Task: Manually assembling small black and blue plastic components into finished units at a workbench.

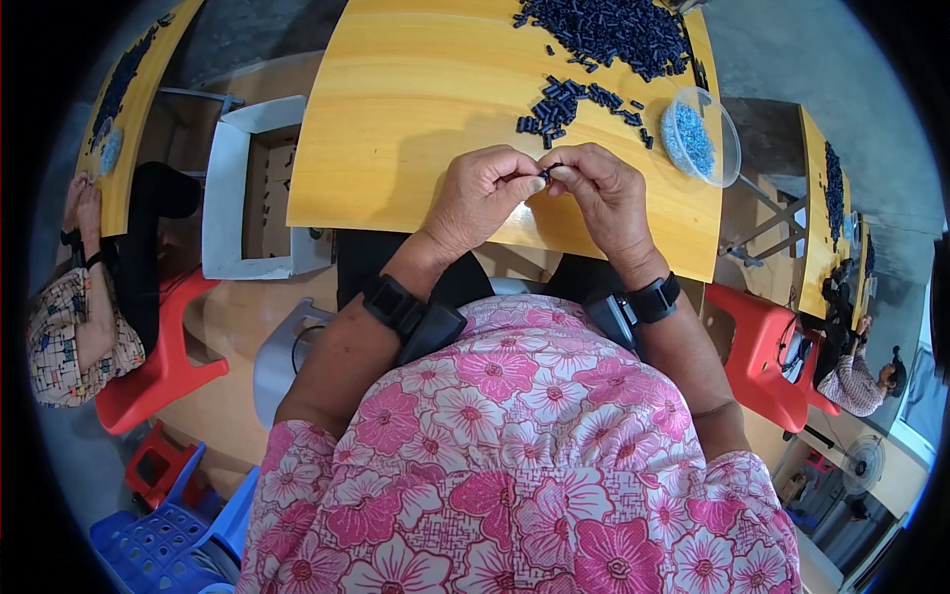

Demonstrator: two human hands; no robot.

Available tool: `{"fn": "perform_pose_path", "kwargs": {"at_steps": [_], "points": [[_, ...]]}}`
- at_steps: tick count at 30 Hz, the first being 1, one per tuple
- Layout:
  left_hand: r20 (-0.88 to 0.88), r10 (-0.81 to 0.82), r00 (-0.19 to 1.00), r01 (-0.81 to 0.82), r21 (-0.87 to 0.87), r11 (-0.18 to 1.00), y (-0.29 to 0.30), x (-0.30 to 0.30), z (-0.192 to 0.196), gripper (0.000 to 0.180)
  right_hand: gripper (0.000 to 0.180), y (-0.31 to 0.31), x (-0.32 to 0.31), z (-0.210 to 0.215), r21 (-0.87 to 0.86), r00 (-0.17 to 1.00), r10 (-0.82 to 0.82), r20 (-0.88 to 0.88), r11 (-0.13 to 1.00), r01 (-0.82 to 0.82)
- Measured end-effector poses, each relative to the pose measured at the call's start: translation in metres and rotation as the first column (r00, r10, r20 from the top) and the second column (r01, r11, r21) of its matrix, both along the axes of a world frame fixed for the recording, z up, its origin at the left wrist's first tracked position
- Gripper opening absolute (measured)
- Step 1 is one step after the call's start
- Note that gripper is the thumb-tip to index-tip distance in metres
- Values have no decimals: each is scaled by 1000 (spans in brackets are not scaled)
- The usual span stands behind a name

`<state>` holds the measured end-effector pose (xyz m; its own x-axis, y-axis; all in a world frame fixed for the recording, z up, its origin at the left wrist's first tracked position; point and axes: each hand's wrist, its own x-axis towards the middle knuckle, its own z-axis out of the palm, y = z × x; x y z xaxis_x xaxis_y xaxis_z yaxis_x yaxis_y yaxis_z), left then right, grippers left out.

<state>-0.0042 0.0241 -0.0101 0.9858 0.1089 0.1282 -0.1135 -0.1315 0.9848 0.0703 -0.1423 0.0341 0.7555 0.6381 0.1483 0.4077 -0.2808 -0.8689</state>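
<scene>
Just above the near edge of the yellow wooden table [386,119], my left hand [485,193] and my right hand [604,193] meet at the fingertips. Between them is a small black cylindrical piece [547,171], mostly covered by the fingers. Both hands pinch at it, thumbs against forefingers. Beyond my hands lies a small cluster of black cylindrical pieces [559,102], with a larger heap of the same pieces [623,38] behind it. To the right of my right hand a clear round tub [732,148] holds many tiny light-blue pieces [693,139].
A white open box [226,188] with a few dark bits inside stands left of the table. Red plastic stools [744,346] are on either side. At the left, another person [89,317] sits at a table with a similar heap; a further person [866,381] sits far right.
</scene>
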Motion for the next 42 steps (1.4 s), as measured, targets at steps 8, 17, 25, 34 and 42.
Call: {"fn": "perform_pose_path", "kwargs": {"at_steps": [8,17,25,34,42], "points": [[46,71,996,-71,7,997,-3,0,-3,9,15,2,-1,-5,13,1000,4,21,1000,-5],[-3,21,1000,-21,-5,1000,-1,-1,-1,6,13,1,1,-8,33,999,6,42,999,-7],[-19,2,1000,-2,-3,1000,1,-1,-1,9,11,3,-2,-9,47,999,-24,40,999,22],[-33,1,999,-4,-73,997,0,1,-1,9,13,4,-2,-5,82,999,-35,-36,996,37],[-17,-4,1000,2,-115,993,0,0,-2,11,13,3,-3,-7,108,991,-47,-122,992,61]]}}
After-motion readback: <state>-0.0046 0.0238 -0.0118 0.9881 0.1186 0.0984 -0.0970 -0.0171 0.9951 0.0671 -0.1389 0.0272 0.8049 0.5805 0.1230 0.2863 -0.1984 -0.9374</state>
